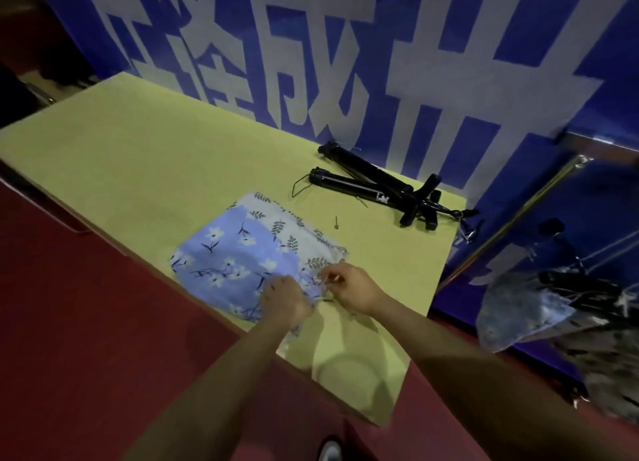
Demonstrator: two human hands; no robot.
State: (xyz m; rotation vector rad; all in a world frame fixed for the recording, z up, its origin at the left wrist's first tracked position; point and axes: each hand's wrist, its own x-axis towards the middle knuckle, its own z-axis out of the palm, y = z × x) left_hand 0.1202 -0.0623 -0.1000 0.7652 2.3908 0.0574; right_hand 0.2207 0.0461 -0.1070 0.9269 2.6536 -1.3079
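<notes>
Floral cloth, blue over leafy white (near corner rumpled); left hand and right hand both pinching it

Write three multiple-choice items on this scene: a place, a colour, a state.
1. Where does the black tripod lie?
A. On the floor
B. On the table, beyond the floral cloth
C. On the floral cloth

2. What colour is the table?
A. Yellow
B. White
C. Black

3. What are the left hand and right hand doing?
A. Hanging idle
B. Lifting the tripod
C. Pinching the floral cloth's near edge

Answers: B, it rests on bare tabletop; A, the surface shows yellow; C, curled fingers meet at the fabric's edge.
</notes>
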